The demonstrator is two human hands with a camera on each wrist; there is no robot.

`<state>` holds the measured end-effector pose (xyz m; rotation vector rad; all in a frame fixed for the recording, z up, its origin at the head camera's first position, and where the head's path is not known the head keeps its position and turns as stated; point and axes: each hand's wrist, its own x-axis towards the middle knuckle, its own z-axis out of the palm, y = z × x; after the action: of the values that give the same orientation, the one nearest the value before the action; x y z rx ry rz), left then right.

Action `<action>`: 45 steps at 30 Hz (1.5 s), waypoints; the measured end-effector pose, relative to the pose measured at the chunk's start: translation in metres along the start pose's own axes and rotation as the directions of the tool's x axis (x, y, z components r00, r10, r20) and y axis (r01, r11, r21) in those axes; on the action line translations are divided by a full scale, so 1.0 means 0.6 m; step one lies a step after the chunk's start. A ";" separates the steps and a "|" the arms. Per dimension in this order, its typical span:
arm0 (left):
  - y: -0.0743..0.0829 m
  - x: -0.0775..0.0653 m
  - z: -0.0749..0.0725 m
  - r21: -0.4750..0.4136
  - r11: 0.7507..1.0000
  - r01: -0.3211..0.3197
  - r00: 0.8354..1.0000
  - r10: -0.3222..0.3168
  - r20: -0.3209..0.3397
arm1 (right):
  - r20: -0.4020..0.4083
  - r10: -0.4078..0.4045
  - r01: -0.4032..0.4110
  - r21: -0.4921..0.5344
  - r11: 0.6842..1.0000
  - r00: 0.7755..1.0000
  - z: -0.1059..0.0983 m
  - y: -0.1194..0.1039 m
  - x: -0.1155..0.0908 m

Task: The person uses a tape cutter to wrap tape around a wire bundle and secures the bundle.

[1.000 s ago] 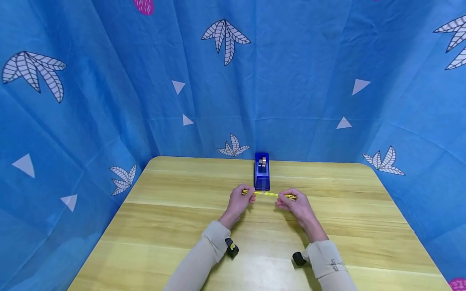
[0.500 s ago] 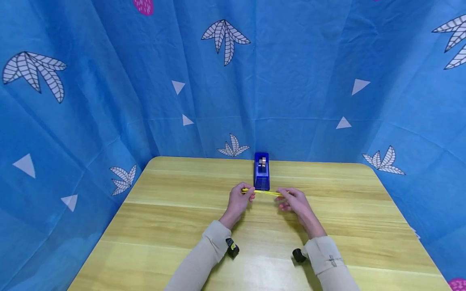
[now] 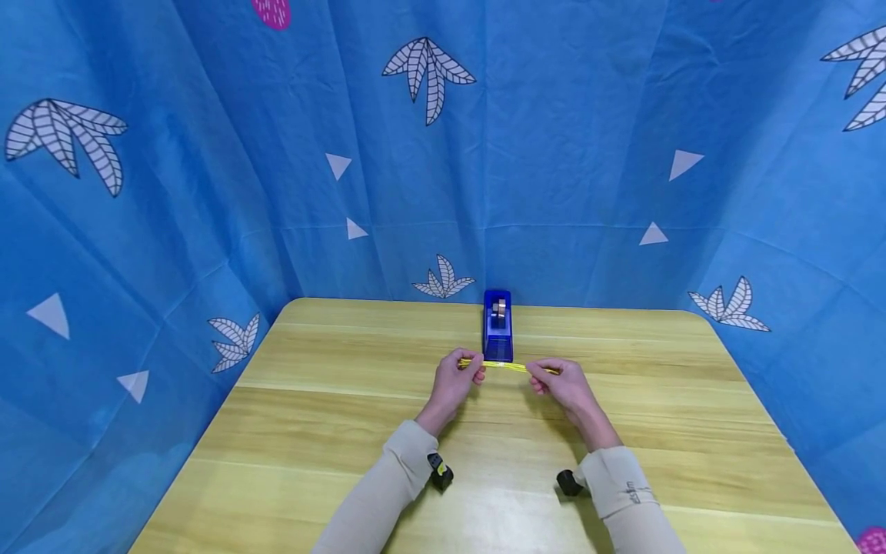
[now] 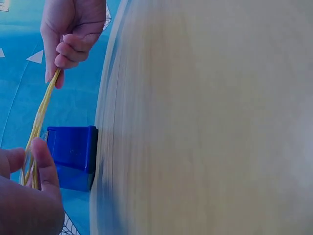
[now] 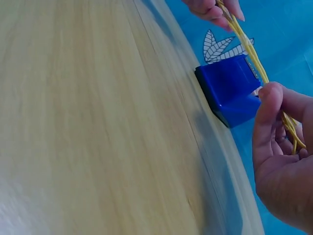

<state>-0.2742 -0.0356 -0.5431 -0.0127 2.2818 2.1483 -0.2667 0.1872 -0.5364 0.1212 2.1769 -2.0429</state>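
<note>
Nearest, the left sleeve [image 3: 377, 496] and the right sleeve [image 3: 630, 496], both beige, are slanting over the wooden desk [image 3: 325, 369], the right one showing small dark lettering. A black wrist camera [image 3: 441, 473] is sitting at the left cuff, and another black camera [image 3: 569, 482] is sitting at the right cuff. Farther in, the left hand [image 3: 453, 381] is gripping one end of a yellow cord bundle [image 3: 507, 365] between thumb and fingers, and the right hand [image 3: 566, 382] is pinching the other end. The bundle is stretching nearly straight from hand to hand, raised above the desk, roughly midway between the left and right edges and towards the far edge. It is looking thin and bright, several strands running together, with a paler, shiny patch showing along its middle and loose loops poking out past the right fingers. Just beyond, a deep blue tape dispenser [image 3: 497, 336] is standing upright near the middle of the far edge; whether the bundle is touching it, I cannot tell. Inside its far half a small coppery roll [image 3: 500, 309] is sitting. Behind the desk's rounded far corners, a blue curtain [image 3: 588, 138] is hanging, bearing white leaves and pale triangles
</note>
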 end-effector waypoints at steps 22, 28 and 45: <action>0.003 0.021 0.001 0.021 1.000 0.005 0.999 -0.005 0.035 | -0.027 -0.024 0.025 0.054 0.998 0.999 -0.006 0.000 0.014; 0.007 0.021 0.004 0.028 0.999 -0.041 0.999 0.040 0.021 | -0.033 0.048 -0.046 0.045 0.998 0.998 -0.005 -0.007 0.013; 0.007 0.018 0.002 0.119 0.991 -0.067 0.998 0.066 0.015 | 0.042 0.064 -0.066 0.051 0.997 0.997 -0.009 -0.004 0.019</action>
<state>-0.2850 -0.0343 -0.5389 0.0772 2.4346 2.0308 -0.2785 0.1917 -0.5355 0.1531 2.0695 -2.0491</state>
